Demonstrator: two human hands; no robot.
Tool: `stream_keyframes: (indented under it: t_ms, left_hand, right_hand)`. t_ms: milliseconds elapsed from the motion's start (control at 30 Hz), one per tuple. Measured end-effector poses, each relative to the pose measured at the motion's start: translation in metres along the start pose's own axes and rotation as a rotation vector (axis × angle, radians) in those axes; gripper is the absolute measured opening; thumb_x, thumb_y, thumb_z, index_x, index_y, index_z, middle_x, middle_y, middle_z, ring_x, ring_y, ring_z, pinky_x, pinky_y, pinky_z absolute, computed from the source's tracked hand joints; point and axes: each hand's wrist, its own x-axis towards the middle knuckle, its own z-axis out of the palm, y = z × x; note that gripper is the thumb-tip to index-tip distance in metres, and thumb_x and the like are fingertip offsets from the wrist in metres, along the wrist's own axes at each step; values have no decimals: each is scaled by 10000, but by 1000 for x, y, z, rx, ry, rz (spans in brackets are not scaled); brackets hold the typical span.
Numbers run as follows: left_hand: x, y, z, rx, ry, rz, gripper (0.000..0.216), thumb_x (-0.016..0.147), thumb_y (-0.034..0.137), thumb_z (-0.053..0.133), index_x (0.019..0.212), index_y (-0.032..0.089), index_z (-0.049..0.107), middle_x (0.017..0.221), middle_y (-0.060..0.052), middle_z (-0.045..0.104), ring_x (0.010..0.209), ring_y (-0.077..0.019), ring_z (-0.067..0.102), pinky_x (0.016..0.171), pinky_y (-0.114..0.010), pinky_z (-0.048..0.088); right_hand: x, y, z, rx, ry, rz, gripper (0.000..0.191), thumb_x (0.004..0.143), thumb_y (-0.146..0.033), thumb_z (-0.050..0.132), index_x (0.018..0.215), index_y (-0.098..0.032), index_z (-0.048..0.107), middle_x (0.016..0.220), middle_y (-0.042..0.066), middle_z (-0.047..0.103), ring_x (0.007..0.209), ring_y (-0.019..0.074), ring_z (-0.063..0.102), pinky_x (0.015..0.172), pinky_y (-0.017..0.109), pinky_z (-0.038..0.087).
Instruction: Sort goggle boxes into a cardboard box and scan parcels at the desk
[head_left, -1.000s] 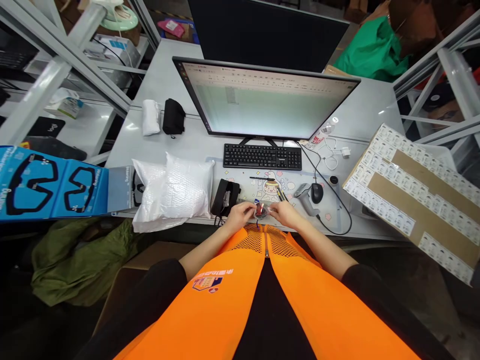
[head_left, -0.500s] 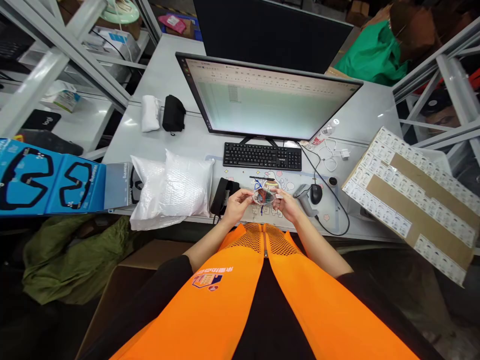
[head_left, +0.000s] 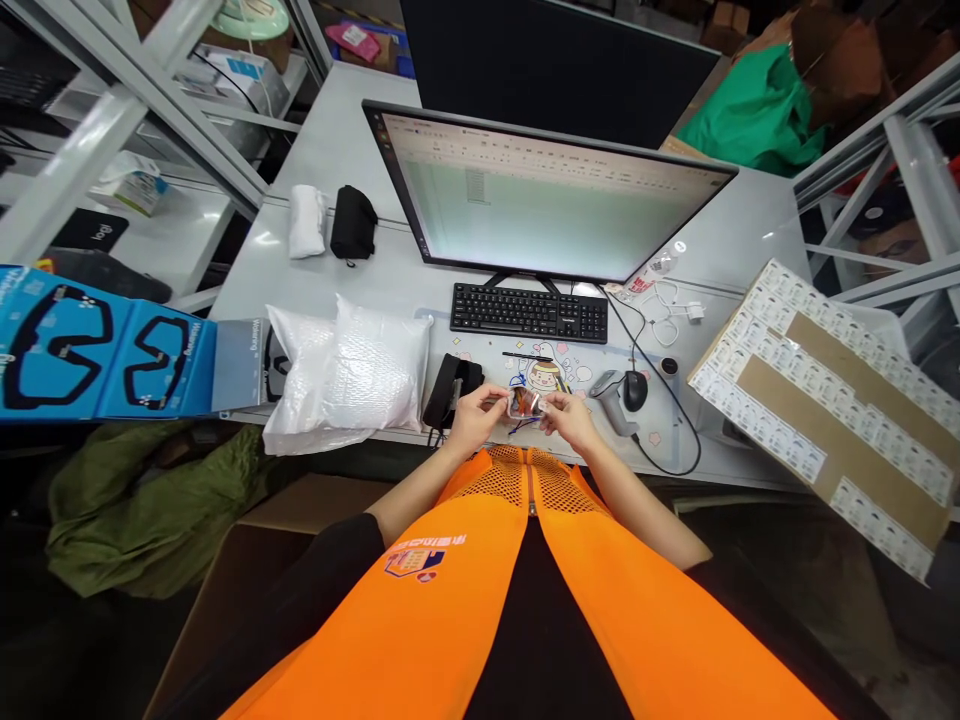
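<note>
Head view: the left hand (head_left: 474, 420) and the right hand (head_left: 571, 422) pinch opposite ends of a small clear plastic packet with red and blue contents (head_left: 524, 404), held just above the near edge of the grey desk (head_left: 360, 270), over the cartoon-printed desk mat (head_left: 555, 372). The step looks like inspecting or opening the packet; any next handling calls for a light, steady two-handed grip.

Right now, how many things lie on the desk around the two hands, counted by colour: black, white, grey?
Black: 4 — keyboard, mouse, pouch, black case
White: 2 — bubble-wrap parcel, white roll
Grey: 1 — barcode scanner
Total: 7
Left hand and right hand hold a small clear packet.
</note>
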Motion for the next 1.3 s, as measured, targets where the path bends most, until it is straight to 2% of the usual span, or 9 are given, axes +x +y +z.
stream_keyframes:
  t_ms: [100, 233, 433, 633, 800, 867, 1000, 1167, 1300]
  left_hand:
    - [-2, 4, -2, 41, -14, 7, 164, 920, 334, 704, 957, 188, 770, 929, -57, 813, 847, -202, 768, 808, -310, 620]
    - [-2, 13, -3, 52, -44, 33, 156, 924, 328, 701, 957, 192, 768, 919, -49, 810, 834, -196, 765, 791, -298, 622]
    - [0, 27, 0, 75, -88, 118, 122, 922, 275, 687, 951, 193, 771, 928, -47, 804, 800, -177, 755, 768, -277, 618]
    - [1, 32, -6, 62, -73, 156, 139, 962, 316, 683, 971, 194, 749, 968, -67, 788, 859, -192, 751, 819, -306, 622]
    - [0, 37, -11, 30, -117, 236, 196, 1015, 397, 662, 997, 206, 702, 1339, -146, 741, 1322, -275, 675, 1190, -449, 500]
    - [-1, 42, -11, -53, -172, 216, 228, 1050, 432, 626, 1029, 207, 658, 1469, -174, 684, 1430, -292, 618, 1232, -477, 463]
    - [-6, 52, -8, -200, -249, 223, 212, 1092, 431, 586, 1070, 220, 581, 1513, -183, 662, 1455, -281, 609, 1208, -475, 488]
    - [-11, 61, -3, -271, -281, 341, 171, 1095, 332, 607, 1228, 231, 573, 1539, -167, 641, 1448, -254, 617, 1219, -464, 481]
    - [-12, 64, -2, -301, -291, 416, 560, 1042, 296, 706, 1547, 299, 465, 1574, -152, 614, 1455, -253, 608, 1252, -468, 460]
  right_hand:
    - [-9, -9, -7, -137, 72, -55, 237, 792, -421, 769, 788, -200, 682, 542, 9, 636, 453, 153, 571, 431, 240, 434]
    - [-24, -32, -20, -336, 126, -139, 276, 857, -465, 669, 782, -202, 703, 640, 45, 705, 493, 177, 603, 470, 275, 460]
    - [-35, -55, -27, -389, 157, -191, 316, 850, -502, 694, 730, -213, 653, 618, 38, 671, 496, 174, 602, 485, 276, 462]
    - [-38, -56, -26, -178, 76, -154, 414, 784, -604, 754, 772, -206, 644, 616, 19, 644, 464, 137, 547, 423, 246, 412]
    - [-42, -61, -21, 50, -11, -58, 394, 750, -566, 778, 771, -212, 606, 603, 16, 649, 434, 117, 513, 384, 220, 353]
    - [-45, -65, -19, 134, -41, -31, 393, 754, -558, 780, 785, -220, 582, 587, 3, 641, 423, 115, 510, 380, 213, 342]
    - [-52, -73, -13, 298, -122, -25, 408, 758, -544, 816, 789, -225, 565, 536, -24, 600, 397, 111, 496, 372, 208, 339]
    - [-63, -82, -7, 509, -237, -126, 413, 790, -520, 854, 773, -209, 584, 524, -34, 585, 364, 100, 462, 381, 222, 376]
    - [-69, -88, -7, 616, -310, -160, 381, 804, -489, 855, 791, -210, 596, 519, -58, 572, 352, 93, 455, 378, 209, 382]
